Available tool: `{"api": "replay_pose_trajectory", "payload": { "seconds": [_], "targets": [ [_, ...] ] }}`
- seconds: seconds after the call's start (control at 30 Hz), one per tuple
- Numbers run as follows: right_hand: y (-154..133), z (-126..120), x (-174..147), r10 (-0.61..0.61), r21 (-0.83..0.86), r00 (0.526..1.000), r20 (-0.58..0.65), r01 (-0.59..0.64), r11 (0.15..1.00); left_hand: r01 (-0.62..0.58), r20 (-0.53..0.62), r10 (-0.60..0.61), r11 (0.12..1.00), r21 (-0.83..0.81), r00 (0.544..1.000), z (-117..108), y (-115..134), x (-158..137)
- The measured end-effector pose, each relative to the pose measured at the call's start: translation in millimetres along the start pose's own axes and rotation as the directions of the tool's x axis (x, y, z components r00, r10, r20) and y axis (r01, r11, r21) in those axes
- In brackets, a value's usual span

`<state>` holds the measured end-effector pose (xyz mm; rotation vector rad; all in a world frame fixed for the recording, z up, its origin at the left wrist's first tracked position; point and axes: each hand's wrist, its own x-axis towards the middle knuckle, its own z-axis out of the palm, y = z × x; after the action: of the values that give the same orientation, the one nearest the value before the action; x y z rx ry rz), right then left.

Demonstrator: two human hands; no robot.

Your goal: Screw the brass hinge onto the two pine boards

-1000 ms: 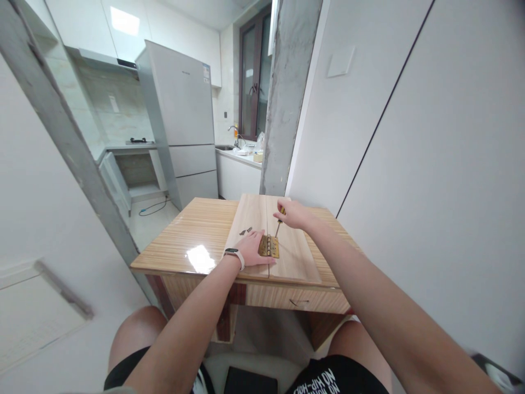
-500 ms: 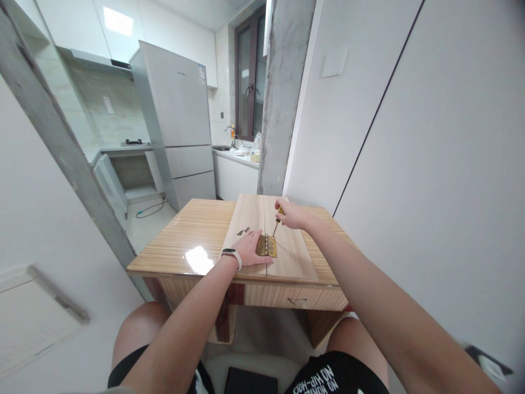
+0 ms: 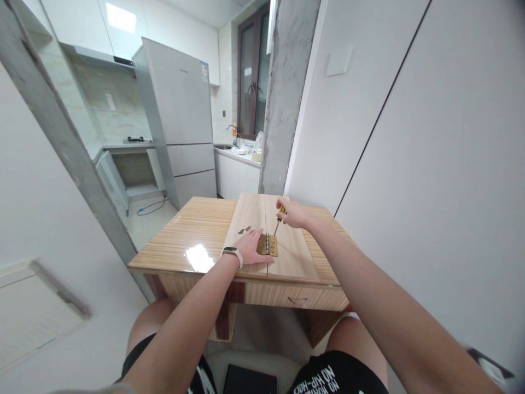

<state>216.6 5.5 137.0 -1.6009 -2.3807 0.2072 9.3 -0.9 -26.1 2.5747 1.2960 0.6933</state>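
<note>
A brass hinge point(image 3: 271, 246) lies open across the seam between two pale wooden boards point(image 3: 289, 257) on the desk. My left hand point(image 3: 251, 249) is spread flat, its fingers and thumb around the hinge's left leaf, pressing on the boards. In my right hand point(image 3: 292, 213) is a screwdriver point(image 3: 280, 215) with a yellow and black handle, its shaft slanting down to the upper corner of the hinge's right leaf. Whether a screw sits under the tip is too small to make out. Small dark metal pieces point(image 3: 241, 231), perhaps screws, lie on the left board beyond my left hand.
The boards rest on a glossy striped wooden desk point(image 3: 172, 235) with a drawer point(image 3: 297, 298) at its front. A white wall panel point(image 3: 394, 180) rises close on the right. Beyond the desk stand a grey fridge point(image 3: 186, 109) and a sink counter point(image 3: 238, 169).
The view has shifted very slightly. Both hands keep their places, and the screwdriver stays at the same corner of the hinge.
</note>
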Motion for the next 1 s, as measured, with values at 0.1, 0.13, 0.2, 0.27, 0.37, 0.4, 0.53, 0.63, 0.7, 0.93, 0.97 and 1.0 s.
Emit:
{"api": "replay_pose_trajectory", "payload": {
  "seconds": [0.1, 0.13, 0.2, 0.27, 0.37, 0.4, 0.53, 0.63, 0.7, 0.93, 0.97, 1.0],
  "targets": [
    [1.5, 1.4, 0.3, -0.01, -0.001, 1.0, -0.005, 0.01, 1.0, 0.0, -0.003, 0.0, 1.0, 0.0, 1.0, 1.0, -0.9, 0.0],
    [2.1, 1.7, 0.4, -0.011, -0.002, 1.0, -0.003, 0.011, 1.0, 0.001, -0.004, -0.001, 1.0, -0.001, 1.0, 1.1, -0.9, 0.0],
    [3.1, 1.9, 0.7, -0.012, -0.003, 1.0, -0.001, 0.012, 1.0, 0.0, -0.007, 0.0, 1.0, -0.008, 1.0, 1.1, -0.5, 0.0],
    [3.8, 1.9, 0.9, -0.012, -0.003, 1.0, -0.006, 0.011, 1.0, 0.001, -0.008, -0.001, 1.0, -0.012, 1.0, 0.7, 0.0, 0.1],
    [3.9, 2.1, 0.7, -0.018, -0.001, 1.0, -0.012, 0.018, 1.0, -0.001, -0.007, 0.001, 1.0, -0.012, 1.0, 0.1, 0.3, 0.3],
    [3.9, 2.2, 0.6, -0.021, 0.0, 1.0, -0.012, 0.021, 1.0, -0.003, -0.005, 0.002, 1.0, -0.011, 1.0, 0.0, 0.2, 0.3],
    [4.4, 3.5, 0.8, -0.023, -0.007, 1.0, -0.014, 0.023, 1.0, -0.005, -0.002, 0.005, 1.0, -0.009, 1.0, -0.3, -0.2, 0.0],
    [4.8, 4.3, 1.0, -0.027, -0.008, 0.999, -0.021, 0.027, 1.0, -0.008, 0.002, 0.008, 1.0, -0.005, 1.0, -1.1, 0.6, -0.4],
    [4.2, 4.0, 0.3, -0.03, -0.005, 0.999, -0.02, 0.03, 1.0, -0.013, 0.005, 0.013, 1.0, -0.001, 1.0, -1.6, 1.4, -0.4],
    [1.6, 2.1, -2.1, -0.022, 0.006, 1.0, -0.005, 0.022, 1.0, -0.006, 0.001, 0.006, 1.0, 0.004, 1.0, -0.5, -0.1, 0.4],
    [1.8, 2.3, -2.0, -0.022, 0.005, 1.0, -0.007, 0.022, 1.0, -0.009, 0.0, 0.009, 1.0, 0.004, 1.0, -0.4, -0.3, 0.5],
    [2.0, 2.5, -1.8, -0.021, 0.005, 1.0, -0.008, 0.021, 1.0, -0.013, 0.002, 0.013, 1.0, 0.004, 1.0, -0.4, -0.3, 0.5]
  ]
}}
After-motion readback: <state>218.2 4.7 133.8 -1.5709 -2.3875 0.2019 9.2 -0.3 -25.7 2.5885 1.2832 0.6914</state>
